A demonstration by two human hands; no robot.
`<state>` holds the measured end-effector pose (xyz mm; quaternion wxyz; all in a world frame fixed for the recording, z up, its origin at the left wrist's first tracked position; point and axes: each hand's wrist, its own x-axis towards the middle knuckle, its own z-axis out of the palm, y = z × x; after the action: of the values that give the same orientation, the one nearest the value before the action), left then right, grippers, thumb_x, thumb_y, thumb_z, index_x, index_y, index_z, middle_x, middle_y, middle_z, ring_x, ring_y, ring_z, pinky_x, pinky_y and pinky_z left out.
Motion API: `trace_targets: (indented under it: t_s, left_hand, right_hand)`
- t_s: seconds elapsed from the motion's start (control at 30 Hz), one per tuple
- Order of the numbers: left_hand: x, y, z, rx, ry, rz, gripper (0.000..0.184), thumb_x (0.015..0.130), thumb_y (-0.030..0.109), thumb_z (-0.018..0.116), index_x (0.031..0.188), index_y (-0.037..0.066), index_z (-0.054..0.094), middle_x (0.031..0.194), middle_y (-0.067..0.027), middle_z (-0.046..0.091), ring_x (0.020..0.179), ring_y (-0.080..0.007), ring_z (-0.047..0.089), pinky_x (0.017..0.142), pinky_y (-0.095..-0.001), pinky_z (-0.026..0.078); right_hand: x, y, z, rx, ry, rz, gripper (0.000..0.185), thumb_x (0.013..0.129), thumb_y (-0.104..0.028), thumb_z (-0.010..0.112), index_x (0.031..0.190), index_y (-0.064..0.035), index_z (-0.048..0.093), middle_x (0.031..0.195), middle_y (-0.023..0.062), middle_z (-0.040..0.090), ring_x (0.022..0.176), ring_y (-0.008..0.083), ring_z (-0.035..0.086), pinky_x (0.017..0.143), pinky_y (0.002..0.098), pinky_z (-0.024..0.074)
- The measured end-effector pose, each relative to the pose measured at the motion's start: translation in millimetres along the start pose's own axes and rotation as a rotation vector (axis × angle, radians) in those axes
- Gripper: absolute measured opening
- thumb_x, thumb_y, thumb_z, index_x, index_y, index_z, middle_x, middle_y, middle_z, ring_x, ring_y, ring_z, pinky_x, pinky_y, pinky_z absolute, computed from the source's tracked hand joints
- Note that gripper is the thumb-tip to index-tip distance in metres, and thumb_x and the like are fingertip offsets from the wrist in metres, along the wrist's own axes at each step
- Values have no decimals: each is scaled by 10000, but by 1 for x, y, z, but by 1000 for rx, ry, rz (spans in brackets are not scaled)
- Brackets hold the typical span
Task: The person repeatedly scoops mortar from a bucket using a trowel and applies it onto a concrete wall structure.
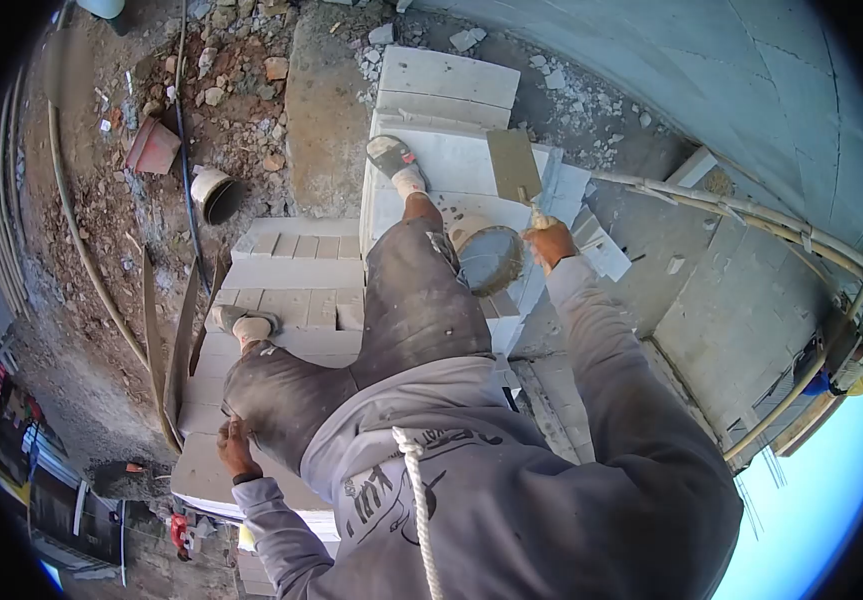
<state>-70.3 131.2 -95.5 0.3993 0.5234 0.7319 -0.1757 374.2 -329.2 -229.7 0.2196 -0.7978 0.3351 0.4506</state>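
- Head view: we look down on a broad stack of pale rectangular blocks (296, 272), with both of the person's shoes on it, one near its left edge, one toward its far end.
- Our right hand (548, 243) is closed round the handle of a flat, rectangular, grey-green trowel (513, 165), whose blade points away from us above the right part of the stack, near its far end.
- Our left hand (236, 452) has its fingers curled at the knee of the dark, dusty trousers (286, 395), over the stack's near left corner; we cannot tell whether it pinches the cloth.
- Between the right leg and the right hand, near the stack's right edge, we see a round, pale bucket (467, 232) with a stained wall; its mouth faces us and its inside looks greyish, but we cannot tell what fills it.
- Beyond the stack's left edge, on rubble-strewn ground (241, 95), a faded red plastic bucket (154, 150) leans over, its contents hidden from us.
- Near it lies a whitish cylindrical bucket (207, 185), tipped, its mouth dark inside.
- A thin blue hose (184, 130) runs between those two.
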Motion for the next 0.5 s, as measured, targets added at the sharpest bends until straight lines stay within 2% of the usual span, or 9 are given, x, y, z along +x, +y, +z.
trace_targets:
  t_s: [0.03, 0.07, 0.17, 0.27, 0.33, 0.37, 0.4, 0.5]
  left_hand:
    - [19, -1, -15, -34, 101, 25, 243, 875, 156, 631, 1045, -16, 610, 988, -58, 622, 924, -135, 565, 844, -264, 430]
    - [34, 10, -26, 47, 117, 100, 258, 886, 175, 618, 1058, -17, 607, 1000, -65, 619, 933, -142, 566, 853, -269, 429]
    - [41, 101, -19, 225, 49, 314, 295, 922, 234, 568, 1081, -12, 606, 1038, -88, 608, 960, -160, 565, 871, -287, 425]
    - [29, 173, 29, 224, -85, 325, 329, 941, 259, 532, 1106, -19, 591, 1070, -111, 603, 1010, -189, 570, 918, -301, 417]
    - [15, 208, 71, 335, -168, 381, 337, 945, 257, 524, 1121, -25, 580, 1091, -128, 602, 1046, -209, 573, 939, -310, 415]
    - [18, 209, 82, 384, -208, 369, 342, 943, 261, 525, 1117, -28, 580, 1083, -131, 607, 1044, -212, 578, 929, -313, 423]
    - [20, 210, 94, 433, -249, 358, 347, 942, 265, 526, 1113, -31, 580, 1074, -134, 613, 1042, -216, 582, 920, -315, 431]
    - [17, 217, 134, 642, -358, 322, 362, 933, 284, 536, 1092, -37, 586, 1037, -133, 628, 1007, -218, 598, 890, -312, 449]
  right_hand:
    - [23, 30, -10, 85, -12, 75, 237, 667, -86, 676, 871, 3, 595, 708, 83, 629, 603, 198, 586, 558, 359, 482]
    - [47, 57, -13, 171, -24, 146, 220, 661, -75, 683, 851, 4, 606, 701, 73, 625, 597, 194, 576, 557, 357, 480]
    - [107, 145, -3, 116, 95, 30, 224, 634, -96, 710, 820, 7, 640, 731, 102, 654, 644, 220, 609, 609, 352, 495]
    - [138, 195, 29, 3, 88, -44, 283, 633, -133, 724, 870, 7, 660, 813, 148, 680, 748, 275, 646, 693, 361, 509]
    - [159, 230, 62, -47, 118, -58, 262, 631, -104, 713, 864, -1, 651, 821, 110, 676, 765, 242, 639, 708, 345, 499]
    - [167, 241, 78, -68, 132, -72, 253, 630, -90, 707, 861, -6, 647, 825, 90, 674, 773, 226, 635, 716, 336, 494]
    - [170, 243, 86, -120, 99, -24, 296, 627, -122, 730, 887, -8, 648, 892, 119, 684, 824, 255, 646, 760, 335, 501]
    - [180, 259, 111, -224, 177, -40, 329, 631, -160, 744, 917, -25, 651, 901, 132, 679, 841, 293, 648, 766, 369, 508]
